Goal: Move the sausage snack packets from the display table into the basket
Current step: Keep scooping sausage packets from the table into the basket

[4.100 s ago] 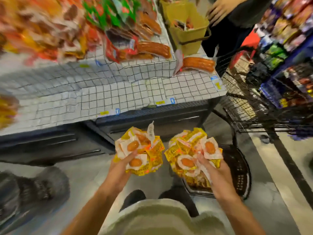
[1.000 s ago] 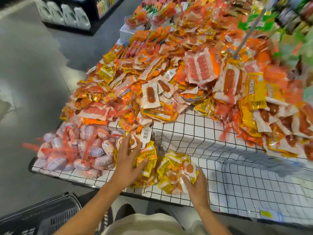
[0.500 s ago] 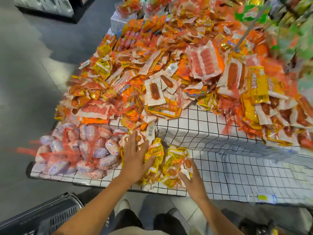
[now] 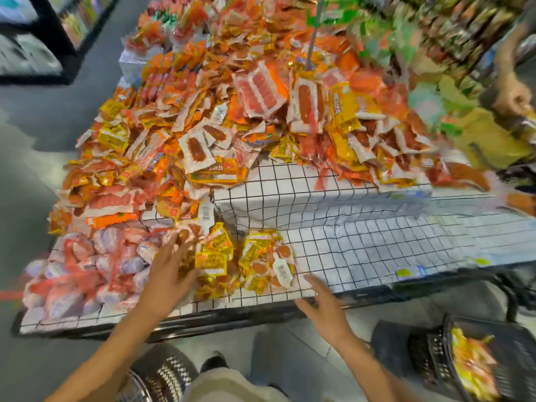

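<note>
Near edge, low right: black basket [image 4: 519,369] on the floor, some yellow and orange packets [image 4: 471,367] already inside, blurred. It sits below and to the right of the desk [image 4: 362,245], well apart from both hands.

Right hand [image 4: 326,307] hovers at the desk's front lip, fingers spread and straight, holding nothing. The nearest cluster of yellow sausage snack packets [image 4: 265,264] lies just left of and beyond its fingertips; contact not evident.

Left hand [image 4: 169,274] lies over the desk's front strip, fingers extended and blurred, gripping nothing I can make out. A second yellow cluster [image 4: 214,256] sits just beside it on the right, touching or nearly so; cannot tell which. Left of that hand, a mass of pale netted sausage bundles [image 4: 87,271] runs to the desk's left corner.

The two yellow clusters lie side by side on the lower tier, close to the front edge.

Open room: right of the clusters the checked cloth runs bare along the lower tier to the right, with small price tags [image 4: 410,272] at the lip. A step in the cloth rises behind it.

Farther back: a big heap of orange, white and yellow packets [image 4: 246,111] covers the upper tier, spilling over the step on the left. Far right, another person's hand [image 4: 514,98], blurred.
</note>
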A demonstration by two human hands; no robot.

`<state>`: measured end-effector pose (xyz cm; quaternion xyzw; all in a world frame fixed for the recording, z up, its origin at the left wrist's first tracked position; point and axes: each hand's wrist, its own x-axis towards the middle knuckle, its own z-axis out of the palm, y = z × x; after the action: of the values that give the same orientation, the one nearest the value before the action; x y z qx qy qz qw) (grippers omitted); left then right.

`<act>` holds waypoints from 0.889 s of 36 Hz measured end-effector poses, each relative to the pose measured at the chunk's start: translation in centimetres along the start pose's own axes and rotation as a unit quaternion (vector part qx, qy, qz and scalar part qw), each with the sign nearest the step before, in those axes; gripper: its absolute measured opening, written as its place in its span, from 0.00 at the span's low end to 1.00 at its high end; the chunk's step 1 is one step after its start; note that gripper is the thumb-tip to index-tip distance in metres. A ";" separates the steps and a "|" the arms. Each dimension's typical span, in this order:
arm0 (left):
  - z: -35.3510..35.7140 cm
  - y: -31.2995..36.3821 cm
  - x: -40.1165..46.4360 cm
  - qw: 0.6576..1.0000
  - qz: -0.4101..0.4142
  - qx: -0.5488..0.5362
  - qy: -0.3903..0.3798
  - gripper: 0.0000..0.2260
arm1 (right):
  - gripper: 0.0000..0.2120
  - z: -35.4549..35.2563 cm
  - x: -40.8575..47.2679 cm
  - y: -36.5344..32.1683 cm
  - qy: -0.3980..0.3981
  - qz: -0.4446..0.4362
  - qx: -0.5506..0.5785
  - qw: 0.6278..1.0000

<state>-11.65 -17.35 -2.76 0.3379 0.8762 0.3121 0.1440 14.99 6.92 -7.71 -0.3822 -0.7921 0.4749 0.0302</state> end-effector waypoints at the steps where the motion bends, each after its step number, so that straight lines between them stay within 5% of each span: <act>1: 0.0 0.6 -0.7 1.000 0.003 0.013 0.000 0.33 | 0.27 -0.6 -0.5 0.6 -0.004 -0.003 -0.001 1.000; 9: 4.1 6.4 -7.1 0.995 0.031 0.096 0.025 0.34 | 0.27 -6.8 -5.2 6.6 -0.012 -0.076 -0.002 0.997; 12: 7.6 10.0 -8.4 0.994 0.049 0.093 -0.013 0.36 | 0.28 -9.3 -7.2 9.2 -0.006 -0.072 0.004 0.997; 17: 14.6 17.3 -8.7 0.987 0.083 0.077 -0.112 0.23 | 0.27 -13.6 -10.7 14.2 0.029 -0.055 0.010 0.998; 32: 36.2 33.5 -3.9 0.857 0.271 0.170 -0.403 0.27 | 0.25 -22.6 -21.2 28.9 0.196 0.168 0.146 0.955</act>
<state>24.74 15.59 -8.66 0.6778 0.6544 0.0210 0.3345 55.93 17.41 -11.06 -0.5866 -0.6170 0.4997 0.1599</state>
